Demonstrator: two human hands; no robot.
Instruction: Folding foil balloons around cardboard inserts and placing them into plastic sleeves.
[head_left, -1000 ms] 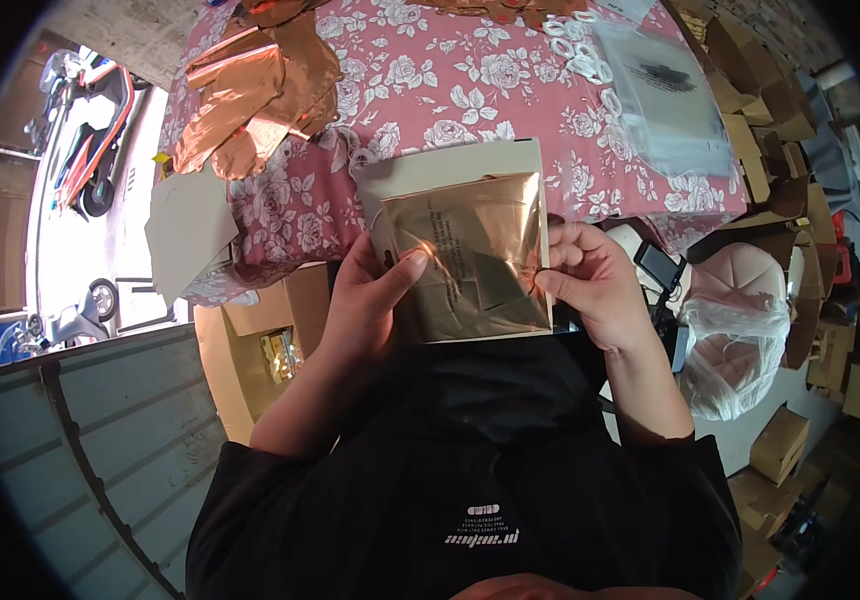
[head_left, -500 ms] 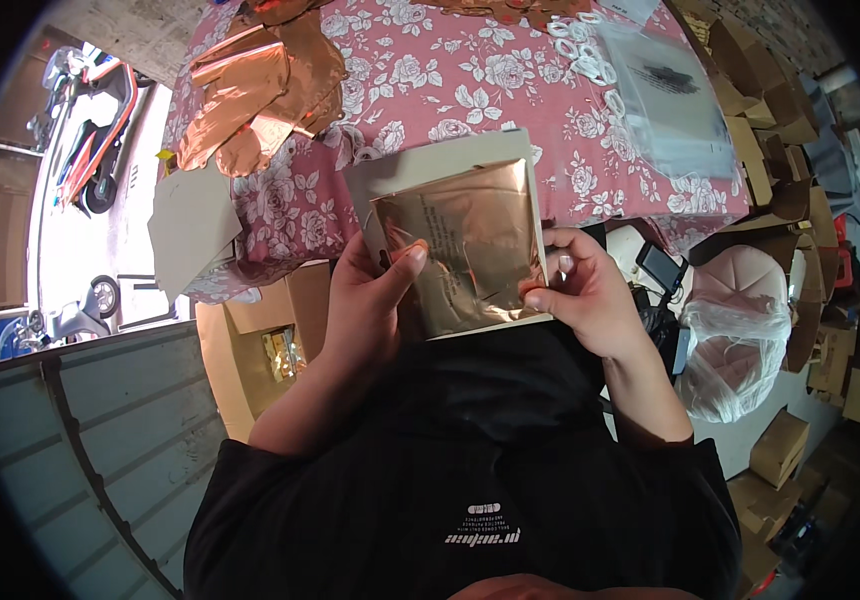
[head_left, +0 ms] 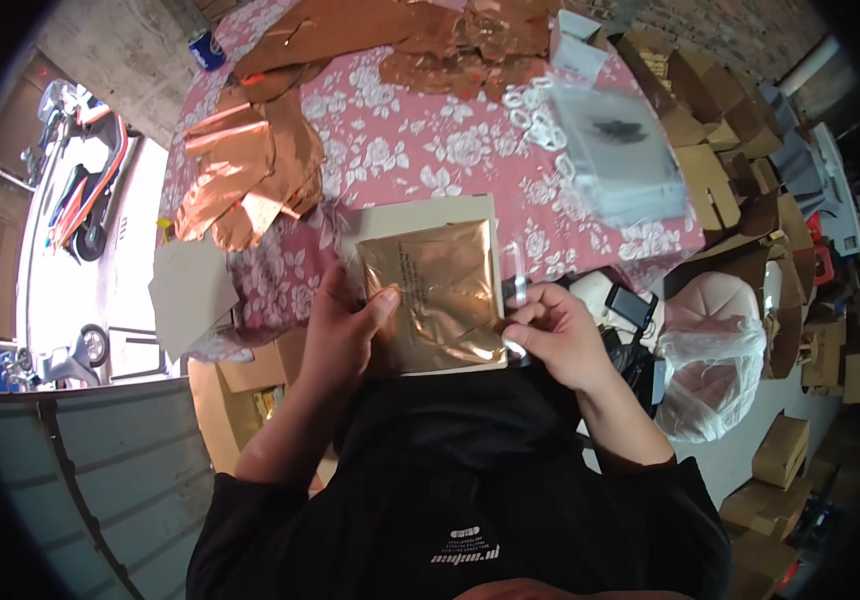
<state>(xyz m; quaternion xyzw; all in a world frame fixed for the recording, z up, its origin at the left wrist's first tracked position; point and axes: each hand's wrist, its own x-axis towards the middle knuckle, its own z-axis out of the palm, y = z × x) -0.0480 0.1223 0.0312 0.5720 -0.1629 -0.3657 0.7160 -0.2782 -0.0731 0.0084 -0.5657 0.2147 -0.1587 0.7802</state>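
Observation:
A flat copper-coloured foil sheet or packet [head_left: 440, 300] with small dark print lies against a pale card [head_left: 425, 215], held upright-tilted in front of my body. My left hand [head_left: 343, 325] grips its left edge, thumb pressed on the foil and fingers behind the card. At the lower right edge, my right hand [head_left: 562, 335] pinches a clear plastic strip [head_left: 519, 265] that stands out beside the card. Whether that plastic is a bag around the card or a separate flap, I cannot tell.
Crumpled copper foil [head_left: 260, 165] lies on the flowered tablecloth [head_left: 385, 150], with more foil [head_left: 400, 40] behind. Clear bags [head_left: 620, 150] and white plastic loops [head_left: 540, 115] are at right. Grey card sheets [head_left: 190, 295] hang left; cardboard boxes [head_left: 710, 185] and a plastic-covered chair [head_left: 710, 350] stand right.
The view has tilted up, showing more of the table's far side. My right hand has moved slightly off the card's edge, and the clear plastic strip now shows beside it.

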